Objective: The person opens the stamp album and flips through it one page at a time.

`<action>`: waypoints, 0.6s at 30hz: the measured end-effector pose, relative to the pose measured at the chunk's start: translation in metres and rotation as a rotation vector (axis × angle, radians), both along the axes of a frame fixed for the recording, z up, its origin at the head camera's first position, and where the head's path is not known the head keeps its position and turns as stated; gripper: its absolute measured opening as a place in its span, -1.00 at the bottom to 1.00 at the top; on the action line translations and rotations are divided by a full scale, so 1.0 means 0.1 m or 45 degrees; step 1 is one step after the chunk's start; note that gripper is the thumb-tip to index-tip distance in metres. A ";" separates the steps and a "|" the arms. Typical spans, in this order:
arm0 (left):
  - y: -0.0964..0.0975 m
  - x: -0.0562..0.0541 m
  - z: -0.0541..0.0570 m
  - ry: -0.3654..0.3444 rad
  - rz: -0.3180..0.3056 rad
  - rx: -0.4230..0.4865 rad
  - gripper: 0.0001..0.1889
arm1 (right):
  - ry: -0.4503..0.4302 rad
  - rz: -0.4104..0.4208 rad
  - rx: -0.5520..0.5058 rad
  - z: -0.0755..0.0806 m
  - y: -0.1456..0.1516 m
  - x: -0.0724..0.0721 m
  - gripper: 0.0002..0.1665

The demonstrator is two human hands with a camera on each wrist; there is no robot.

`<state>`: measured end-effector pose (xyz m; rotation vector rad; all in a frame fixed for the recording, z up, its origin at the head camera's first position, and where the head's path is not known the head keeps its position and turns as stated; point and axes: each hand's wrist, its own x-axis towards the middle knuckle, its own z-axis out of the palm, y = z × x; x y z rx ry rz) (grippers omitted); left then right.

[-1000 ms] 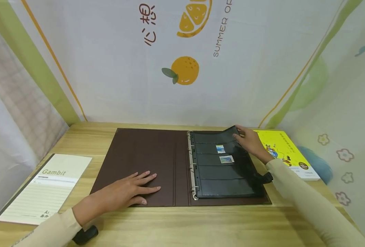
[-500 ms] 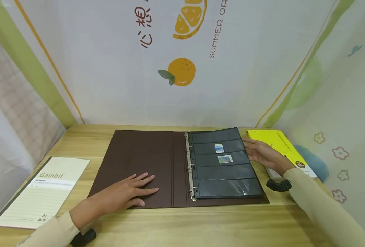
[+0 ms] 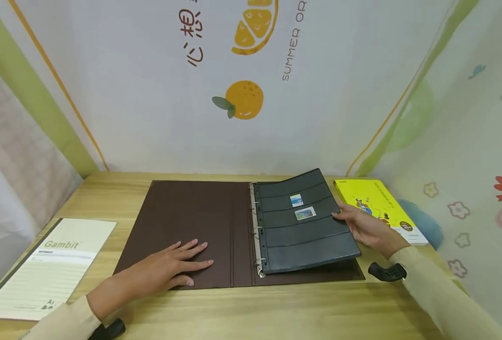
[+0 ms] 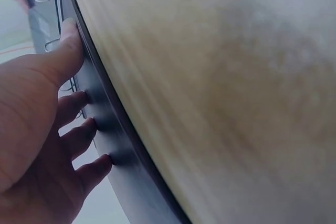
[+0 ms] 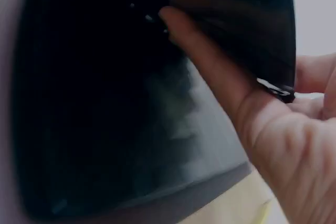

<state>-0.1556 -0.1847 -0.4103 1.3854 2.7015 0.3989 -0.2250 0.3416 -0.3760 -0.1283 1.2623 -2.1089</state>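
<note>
An open stamp album with a dark brown cover [image 3: 183,212] lies on the table, its metal rings [image 3: 256,231] holding black pocket pages [image 3: 302,243]. Two small stamps, a blue-and-white one [image 3: 296,200] and a landscape one [image 3: 305,213], sit in the middle pockets. My right hand [image 3: 367,229] pinches the pages' right edge, thumb on top and fingers underneath. That edge is raised and bowed above the back cover. In the right wrist view my thumb [image 5: 226,80] lies across the dark plastic. My left hand [image 3: 162,269] rests with spread fingers on the left cover.
A cream notebook [image 3: 51,269] marked Gambit lies at the table's left. Behind my right hand is a yellow book [image 3: 374,198], with a blue fuzzy thing [image 3: 422,224] beside it. A printed white curtain [image 3: 149,104] hangs along the table's back edge.
My right hand has gone from the pages' top right corner down to the middle of their right edge, taken hold there and lifted them. The left hand stays on the cover.
</note>
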 end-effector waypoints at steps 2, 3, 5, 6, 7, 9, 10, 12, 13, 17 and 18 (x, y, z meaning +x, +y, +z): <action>-0.01 0.00 -0.01 0.007 -0.004 0.007 -0.48 | 0.048 0.063 -0.013 0.14 -0.05 -0.02 -0.10; -0.01 0.00 -0.01 0.015 -0.004 0.008 -0.48 | 0.068 0.098 -0.025 0.22 -0.08 -0.04 -0.11; -0.01 0.01 -0.02 0.025 -0.006 0.016 -0.48 | 0.109 0.162 -0.033 0.39 -0.14 -0.04 -0.13; -0.01 0.01 -0.03 0.034 -0.006 0.019 -0.48 | 0.135 0.183 -0.017 0.48 -0.18 -0.04 -0.12; -0.01 0.02 -0.03 0.038 -0.005 0.021 -0.48 | 0.163 0.187 0.022 0.57 -0.22 -0.05 -0.12; -0.01 0.03 -0.03 0.043 -0.001 0.022 -0.48 | 0.201 0.153 0.126 0.74 -0.31 -0.04 -0.08; -0.01 0.03 -0.03 0.045 0.000 0.023 -0.48 | 0.215 0.126 0.193 0.82 -0.35 -0.04 -0.06; -0.01 0.02 -0.03 0.045 0.003 0.021 -0.48 | 0.245 0.080 0.330 0.96 -0.45 -0.05 -0.05; -0.02 0.02 -0.03 0.039 0.006 0.019 -0.48 | 0.251 0.051 0.398 1.01 -0.51 -0.05 -0.04; -0.02 0.01 -0.02 0.014 0.007 0.005 -0.47 | 0.230 0.035 0.522 1.13 -0.73 -0.06 -0.06; -0.02 0.02 -0.02 0.004 0.006 0.002 -0.47 | 0.221 0.031 0.535 1.15 -0.78 -0.05 -0.06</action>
